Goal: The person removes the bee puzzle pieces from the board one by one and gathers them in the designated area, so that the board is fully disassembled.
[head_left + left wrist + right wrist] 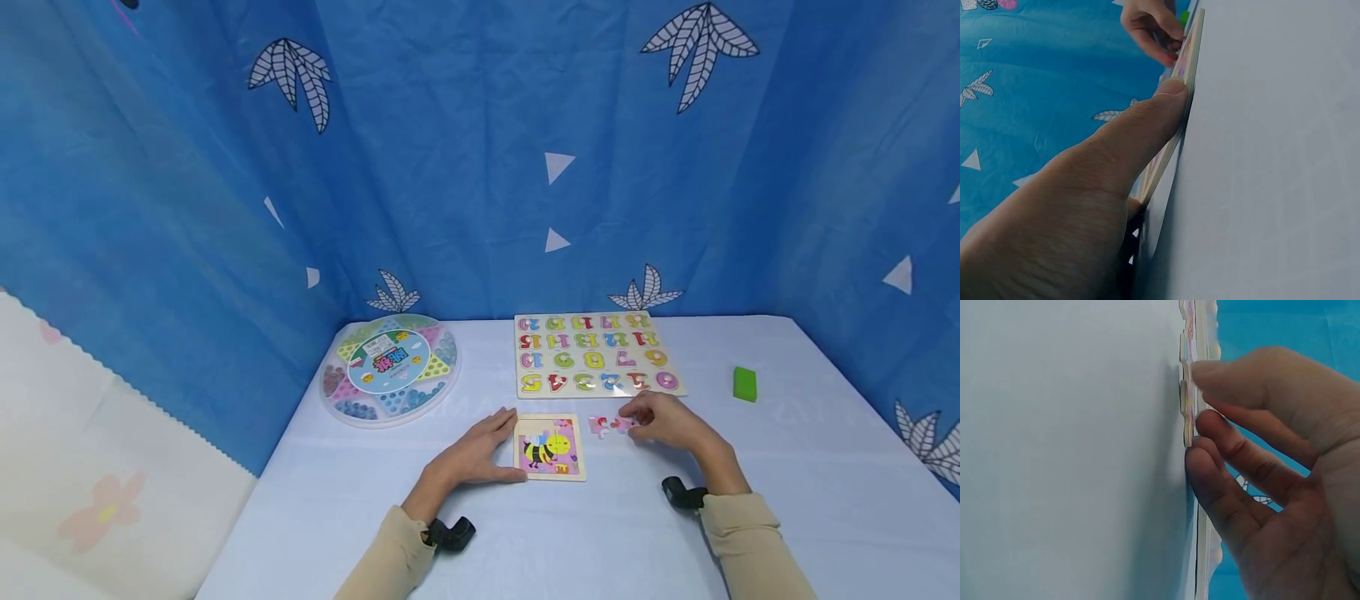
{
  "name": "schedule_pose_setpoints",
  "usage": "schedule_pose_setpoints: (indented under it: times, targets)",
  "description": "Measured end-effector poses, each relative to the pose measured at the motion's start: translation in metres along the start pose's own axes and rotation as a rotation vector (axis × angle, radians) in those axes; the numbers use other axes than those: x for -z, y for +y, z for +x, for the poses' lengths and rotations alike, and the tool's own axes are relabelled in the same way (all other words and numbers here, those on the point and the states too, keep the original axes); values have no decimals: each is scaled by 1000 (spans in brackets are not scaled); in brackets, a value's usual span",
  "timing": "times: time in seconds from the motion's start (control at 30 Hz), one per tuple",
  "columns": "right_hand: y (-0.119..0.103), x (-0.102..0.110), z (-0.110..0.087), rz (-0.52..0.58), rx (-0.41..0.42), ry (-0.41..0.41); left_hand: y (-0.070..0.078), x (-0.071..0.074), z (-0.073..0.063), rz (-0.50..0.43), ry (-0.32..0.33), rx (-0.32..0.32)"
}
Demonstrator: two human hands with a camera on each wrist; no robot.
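Note:
A square wooden bee puzzle [551,450] lies on the table, with bare wood showing along its upper left. My left hand [480,450] holds its left side, thumb at the lower corner and fingertips at the upper one; in the left wrist view the thumb [1141,128] lies against the board's edge. To the right are pink jigsaw pieces [598,426], flat on the table. My right hand [663,419] pinches the rightmost jigsaw piece [1187,415], thumb at one end and fingertips at the other. The fingers partly cover that piece in the head view.
A wooden number board [600,387] lies behind the pieces. At the back left is a round board game [390,375] with coloured beads under its cover. A green block [745,384] sits on the right. Blue curtain [480,167] hangs behind the white table [570,542].

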State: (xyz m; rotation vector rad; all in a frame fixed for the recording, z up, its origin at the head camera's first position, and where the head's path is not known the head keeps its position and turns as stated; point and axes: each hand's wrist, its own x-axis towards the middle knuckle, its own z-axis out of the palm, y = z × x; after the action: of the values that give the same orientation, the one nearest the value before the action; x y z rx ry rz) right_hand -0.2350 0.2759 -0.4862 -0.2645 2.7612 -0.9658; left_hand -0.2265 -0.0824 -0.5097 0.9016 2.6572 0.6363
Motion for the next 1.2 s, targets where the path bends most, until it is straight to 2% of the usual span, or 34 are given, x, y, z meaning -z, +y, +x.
schedule_pose_setpoints:
  times: [0.4,0.8,1.2]
  targets:
    - [-18,-2,-3,-3,31,19,0,-2,0,7,4,-16]
    - [-37,-14,7,-18,109,-7,-1,-1,-2,2,4,-6]
    - [-61,-28,20,-1,115,-34,-3,-2,1,30,5,-9]
